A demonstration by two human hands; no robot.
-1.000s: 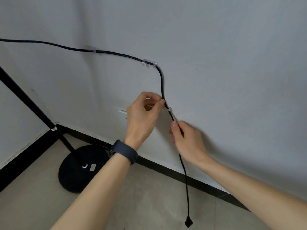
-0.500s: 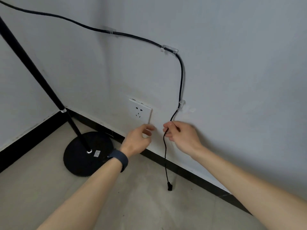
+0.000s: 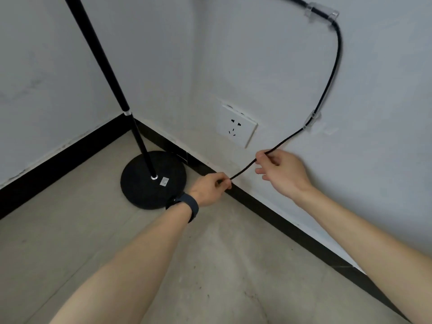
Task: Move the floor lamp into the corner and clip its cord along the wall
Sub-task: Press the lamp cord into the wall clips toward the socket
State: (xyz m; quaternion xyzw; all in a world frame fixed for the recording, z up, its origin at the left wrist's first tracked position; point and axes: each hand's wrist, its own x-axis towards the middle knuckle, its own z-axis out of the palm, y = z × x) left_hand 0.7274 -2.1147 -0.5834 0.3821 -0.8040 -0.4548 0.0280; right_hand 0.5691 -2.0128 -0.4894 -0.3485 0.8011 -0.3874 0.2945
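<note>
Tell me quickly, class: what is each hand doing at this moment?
Left hand: closed, pinching the black cord near its free end.
Right hand: thumb and forefinger pinching the same cord farther up, other fingers loose.

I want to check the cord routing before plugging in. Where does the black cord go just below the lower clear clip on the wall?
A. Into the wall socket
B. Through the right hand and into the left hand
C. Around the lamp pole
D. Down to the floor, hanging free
B: from the lower clear clip the black cord runs through the right hand and into the left hand; the wall socket is empty.

Bare room corner: wall socket point(image 3: 236, 129), black skirting point(image 3: 280, 220), concrete floor point(image 3: 210, 265).
</note>
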